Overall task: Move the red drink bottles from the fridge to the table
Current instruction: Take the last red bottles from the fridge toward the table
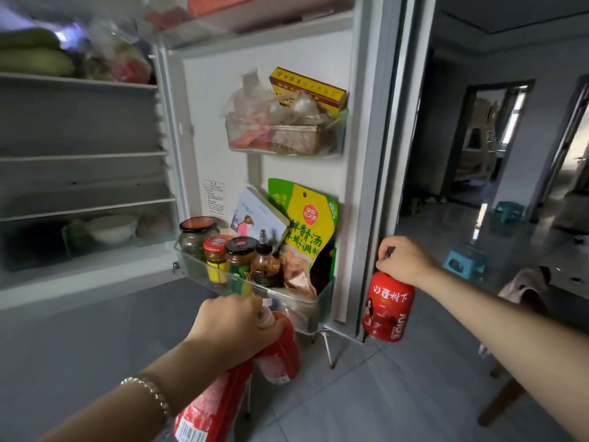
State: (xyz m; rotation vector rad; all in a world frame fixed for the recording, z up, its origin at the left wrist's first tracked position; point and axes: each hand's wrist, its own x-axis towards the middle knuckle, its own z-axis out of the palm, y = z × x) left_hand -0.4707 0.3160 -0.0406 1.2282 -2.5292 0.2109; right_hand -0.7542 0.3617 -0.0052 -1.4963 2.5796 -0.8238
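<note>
The red drink bottles look like full plastic ones, so I judge them fairly heavy for their size and stiff at the neck, with walls that give a little under a squeeze. Coming from a fridge, they are likely cold and perhaps damp over a glossy wrap, which makes the body a slippery place to hold. The sound hold is at the neck just under the cap, and that is where both hands have them. The right hand [404, 261] has its fingers curled tightly over the top of the juice bottle [389, 306], which hangs upright in the air just outside the edge of the open fridge door [216, 122], not yet at the table [567, 282] to the right. The left hand [232, 327] has its fingers wrapped round the necks of what look like two bottles together. The far bottle [279, 355] hangs just below the lower door shelf [323, 301], and the near bottle [207, 409] slants back under the wrist. Two in one hold are likely to swing and knock, so I would carry them low and steady. The juice bottle is squat and rounded, bright red, with white Chinese characters, the word JUICE down its side and a small figure; its cap is hidden in the hand. The near bottle shows a white barcode patch, blurred
</note>
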